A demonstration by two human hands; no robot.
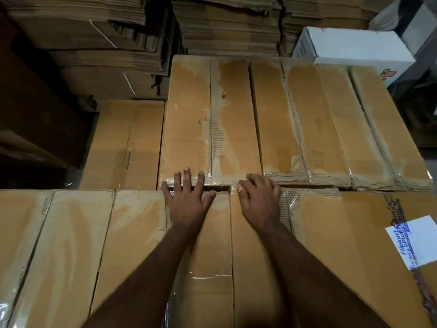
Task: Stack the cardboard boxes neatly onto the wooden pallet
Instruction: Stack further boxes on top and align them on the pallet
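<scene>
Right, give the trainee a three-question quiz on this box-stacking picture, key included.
1. True or false: both hands lie flat on the boxes, gripping nothing.
2. Which box sits lower than its neighbours? A) far left box B) white box C) labelled box
3. Fill in: the fingertips reach the ___ between the near and far rows.

Key: 1 true: left hand and right hand are open. 2 A: the far left box. 3 seam.

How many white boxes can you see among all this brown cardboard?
2. One white box stands at the upper right, behind the far row of brown cartons. A second white box sits behind it in the top right corner, partly cut off. Others may be hidden.
</scene>
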